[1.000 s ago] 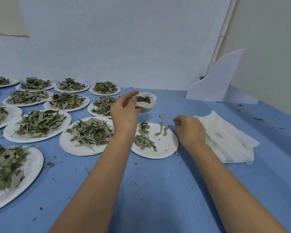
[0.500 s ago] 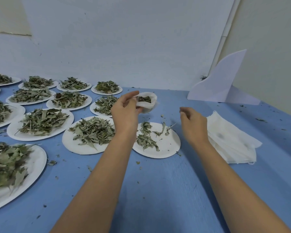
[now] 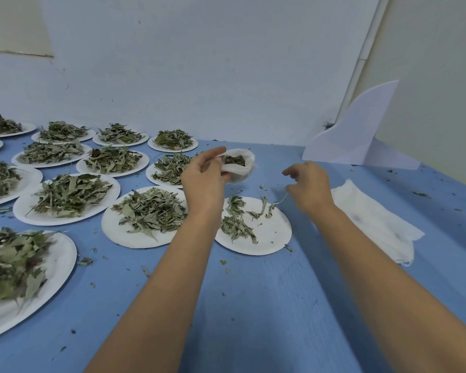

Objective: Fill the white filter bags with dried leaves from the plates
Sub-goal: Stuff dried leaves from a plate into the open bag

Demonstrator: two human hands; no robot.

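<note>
My left hand [image 3: 203,179] grips a white filter bag [image 3: 240,165] above the table, its mouth open and dried leaves showing inside. Just below stands a white plate [image 3: 275,232] with only a few dried leaves [image 3: 236,222] left on it. My right hand [image 3: 308,188] hovers over that plate's far right rim and pinches a thin leafy stem [image 3: 276,204] that hangs down to the plate. A pile of flat white filter bags [image 3: 374,219] lies to the right of my right arm.
Several more white plates heaped with dried leaves [image 3: 151,208] cover the blue table [image 3: 253,305] to the left and back. A white folded card stand [image 3: 358,135] sits in the far right corner by the wall. Leaf crumbs are scattered over the cloth.
My right hand has risen from the table beside the plate and moved toward the bag, lifting a thin leafy stem. My left hand keeps the bag in about the same place.
</note>
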